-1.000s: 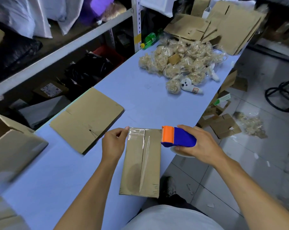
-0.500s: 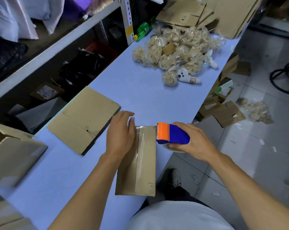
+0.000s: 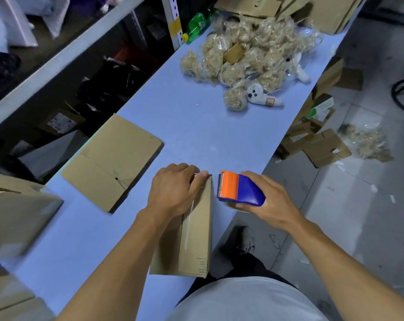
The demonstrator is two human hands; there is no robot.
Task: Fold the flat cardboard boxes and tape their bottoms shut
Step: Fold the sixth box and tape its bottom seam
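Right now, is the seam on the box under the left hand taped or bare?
Taped: a shiny clear strip runs along the box seam, below the left hand.

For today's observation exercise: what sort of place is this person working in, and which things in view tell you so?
Probably a small packing or shipping workroom: flat cardboard boxes on a long table, a tape dispenser in hand, and bagged goods piled beside storage shelving.

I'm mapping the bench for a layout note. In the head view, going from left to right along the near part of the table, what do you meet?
Folded box at the left edge → flat cardboard → left hand on the taped box → tape dispenser → right hand.
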